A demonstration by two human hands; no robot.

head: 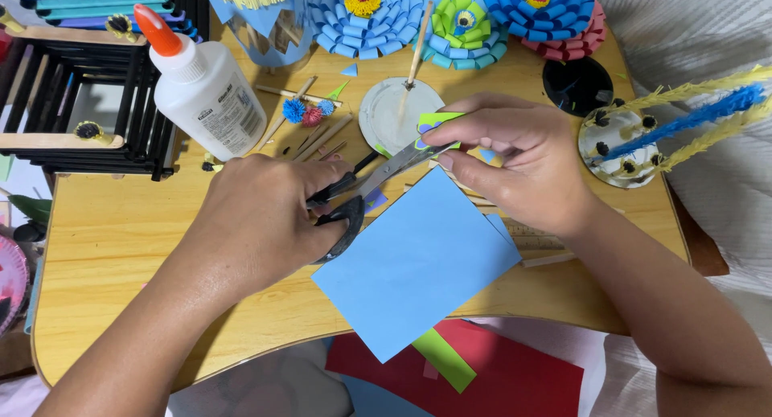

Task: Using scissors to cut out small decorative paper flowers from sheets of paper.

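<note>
Fingers (450, 135) of the right hand (515, 164) pinch a small green paper piece (438, 121) at upper centre while the left hand (265, 220) grips scissors (378, 180) mid-cut, apparently trimming, needing steady closing along the edge.

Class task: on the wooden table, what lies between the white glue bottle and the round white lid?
In the head view, between white glue bottle and round white lid lie small fuzzy blue and pink pompoms and thin wooden sticks.
</note>
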